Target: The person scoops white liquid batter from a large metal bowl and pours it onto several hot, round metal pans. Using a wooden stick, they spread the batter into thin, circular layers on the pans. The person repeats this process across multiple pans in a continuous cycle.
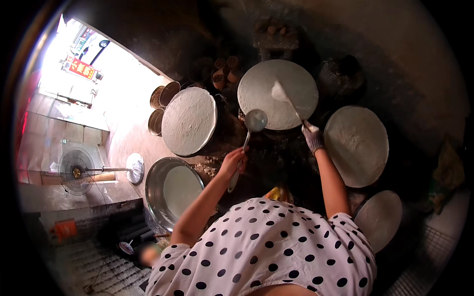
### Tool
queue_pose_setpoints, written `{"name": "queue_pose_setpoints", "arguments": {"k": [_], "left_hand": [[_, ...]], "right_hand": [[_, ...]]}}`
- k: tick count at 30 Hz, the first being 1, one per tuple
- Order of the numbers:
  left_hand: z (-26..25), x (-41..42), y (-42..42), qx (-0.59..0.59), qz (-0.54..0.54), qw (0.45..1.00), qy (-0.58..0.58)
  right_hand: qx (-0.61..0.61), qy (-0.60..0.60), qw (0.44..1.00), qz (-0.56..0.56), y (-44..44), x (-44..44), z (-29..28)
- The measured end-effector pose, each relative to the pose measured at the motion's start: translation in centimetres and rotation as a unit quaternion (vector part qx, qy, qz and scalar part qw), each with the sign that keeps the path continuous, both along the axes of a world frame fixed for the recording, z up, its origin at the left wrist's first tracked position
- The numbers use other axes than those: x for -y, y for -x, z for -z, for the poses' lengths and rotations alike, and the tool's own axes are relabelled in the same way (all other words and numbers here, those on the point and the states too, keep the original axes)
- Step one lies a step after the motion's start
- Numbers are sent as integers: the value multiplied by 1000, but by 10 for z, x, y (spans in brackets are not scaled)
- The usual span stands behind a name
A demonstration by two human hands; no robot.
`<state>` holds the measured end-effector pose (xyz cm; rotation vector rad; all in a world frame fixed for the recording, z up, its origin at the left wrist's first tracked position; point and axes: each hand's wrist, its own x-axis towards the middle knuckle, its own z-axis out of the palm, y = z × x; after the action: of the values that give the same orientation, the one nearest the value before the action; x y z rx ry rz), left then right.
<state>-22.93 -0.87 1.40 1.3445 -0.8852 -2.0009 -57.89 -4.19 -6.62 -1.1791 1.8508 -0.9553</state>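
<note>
My bare left hand [234,161] grips the handle of a metal ladle [256,120], whose bowl hangs just below the left edge of the middle round griddle [255,87]. Pale batter coats that griddle. In a knitted glove, my right hand [313,136] holds a long thin spreading tool [290,101] by its near end. The tool reaches over the griddle, beside a thicker white patch of batter [278,91]. Three more round griddles bear pale layers: one at the left [189,121], one at the right [357,146], and one at the lower right [379,221].
A large metal basin [152,185] of pale liquid stands at my left. Cylindrical coal briquettes with holes [219,79] lie beyond the griddles. Metal cans [156,121] stand beside the left griddle. Farther left are a standing fan [76,171] and a bright doorway.
</note>
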Motion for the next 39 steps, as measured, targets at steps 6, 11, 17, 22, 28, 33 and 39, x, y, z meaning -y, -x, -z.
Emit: {"name": "queue_pose_setpoints", "arguments": {"k": [6, 11, 17, 22, 28, 33, 39], "left_hand": [[8, 86, 45, 62, -24, 996, 66], [7, 82, 100, 122, -84, 986, 81], [-13, 59, 36, -377, -62, 917, -110], [-66, 20, 7, -252, -95, 961, -63], [-42, -61, -90, -334, -126, 911, -207], [-28, -149, -195, -403, -208, 869, -198], [-69, -232, -262, -69, -296, 953, 8]], "right_hand": [[-52, 68, 995, 49, -1, -70, 11], [-45, 2, 997, 58, -97, -63, 18], [105, 218, 962, 123, -65, -53, 52], [-59, 17, 998, 9, -68, -25, 56], [-95, 134, 986, -1, -105, -47, 46], [-57, 125, 959, 248, -140, -99, 73], [173, -49, 984, 17, -263, -98, 52]]}}
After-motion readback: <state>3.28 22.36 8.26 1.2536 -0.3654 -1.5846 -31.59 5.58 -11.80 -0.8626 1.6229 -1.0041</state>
